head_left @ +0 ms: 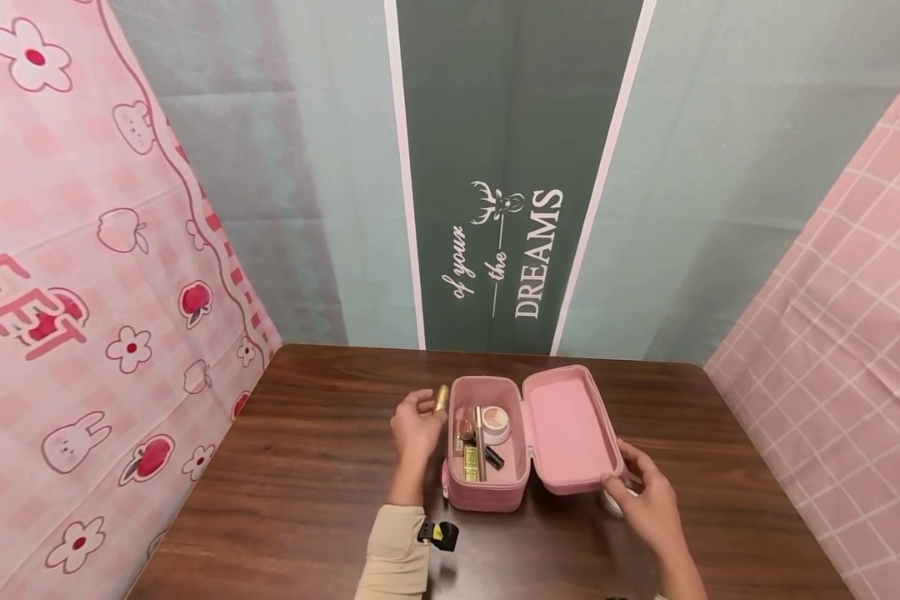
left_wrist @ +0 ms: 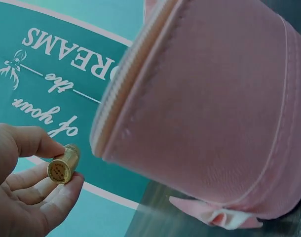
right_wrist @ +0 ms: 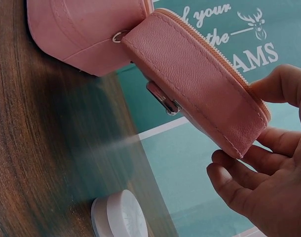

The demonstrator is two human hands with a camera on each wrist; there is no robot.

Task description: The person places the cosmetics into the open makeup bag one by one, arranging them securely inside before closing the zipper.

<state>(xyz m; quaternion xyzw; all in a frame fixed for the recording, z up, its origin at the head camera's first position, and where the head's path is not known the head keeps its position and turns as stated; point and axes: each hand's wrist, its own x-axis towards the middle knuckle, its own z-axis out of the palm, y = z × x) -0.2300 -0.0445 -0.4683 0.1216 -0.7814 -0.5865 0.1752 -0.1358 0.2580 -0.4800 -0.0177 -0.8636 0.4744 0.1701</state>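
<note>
A pink zip case (head_left: 487, 498) stands on the table with its lid (head_left: 570, 429) folded out to the right. Just left of the case, my left hand (head_left: 417, 427) pinches a small gold lipstick-like tube (left_wrist: 64, 165) between thumb and fingers. My right hand (head_left: 654, 504) grips the outer corner of the lid, thumb on its zip edge and fingers beneath, holding it above the tabletop. Inside the case lie a round palette (head_left: 496, 423) with pale sections, a long slim tube (head_left: 480, 446), a gold square-patterned item (head_left: 470, 462) and a short black tube (head_left: 494, 457).
A round container with a white cap (right_wrist: 126, 217) stands on the brown wooden table (head_left: 307, 467), partly behind my right hand in the head view. A pink bow (left_wrist: 219, 215) sticks out from the case's left side. Printed cloths hang around the table.
</note>
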